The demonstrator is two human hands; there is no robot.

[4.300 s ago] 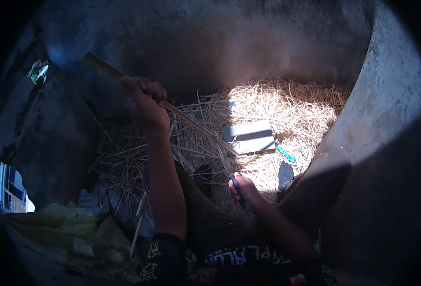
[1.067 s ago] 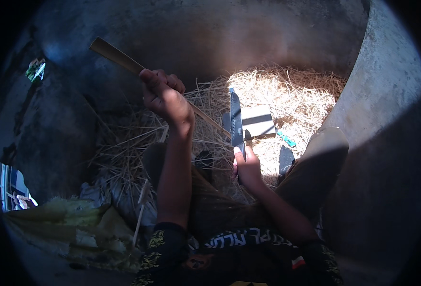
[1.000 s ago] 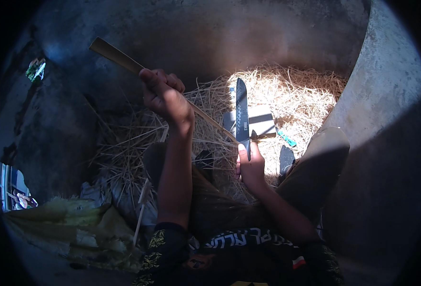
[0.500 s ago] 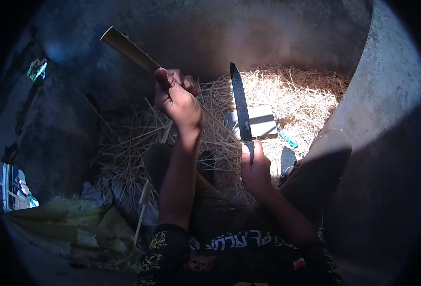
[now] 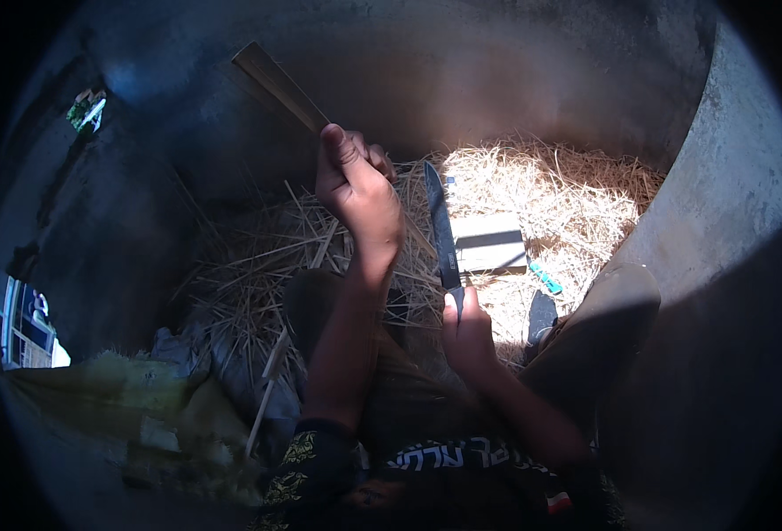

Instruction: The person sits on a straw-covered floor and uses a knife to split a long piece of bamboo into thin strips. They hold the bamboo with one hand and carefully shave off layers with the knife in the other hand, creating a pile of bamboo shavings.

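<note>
My left hand point(image 5: 356, 181) is closed round a long, flat strip of split bamboo point(image 5: 278, 84) and holds it up at a slant. The strip's broad end points to the upper left; its lower part runs behind my wrist toward the knife. In my right hand point(image 5: 471, 341) is a knife point(image 5: 441, 226) with a long dark blade, tip pointing away from me. My fingers wrap its handle, thumb near the blade's base. Whether the blade touches the strip, I cannot tell.
Pale shavings point(image 5: 577, 190) cover the ground between my legs, brightly sunlit at the right. A pale block point(image 5: 493, 243) lies there beside a small teal object point(image 5: 546, 279). Concrete walls point(image 5: 745, 168) curve around me. A yellow-green sheet point(image 5: 108, 394) lies at lower left.
My left hand and the bamboo strip have shifted right, and the strip stands steeper. The knife has come a little closer to me. The whole view has also shifted slightly.
</note>
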